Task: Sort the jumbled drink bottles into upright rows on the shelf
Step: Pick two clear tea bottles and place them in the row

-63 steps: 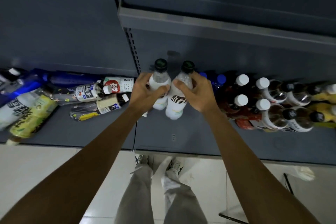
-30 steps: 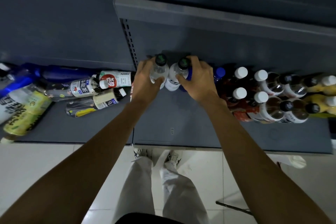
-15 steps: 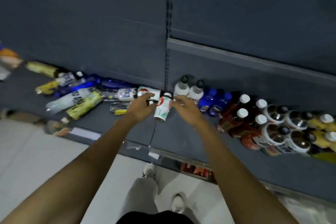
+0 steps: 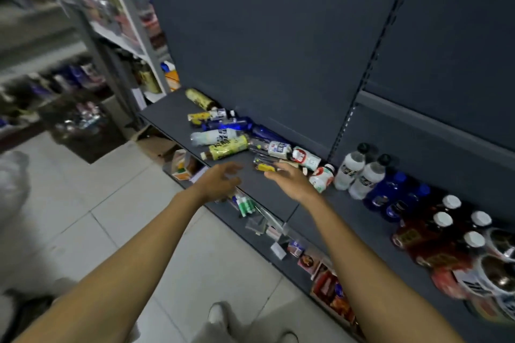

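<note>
Both empty: left hand and right hand, fingers loose. Risk: knocking the tilted red-and-white bottle over while reaching left for lying bottles.

A dim shop aisle: pale square floor tiles run beside dark grey back panels split by a slotted upright. At far left, a blurred light-framed rack holds assorted goods, with a flattened cardboard box at its foot.
</note>
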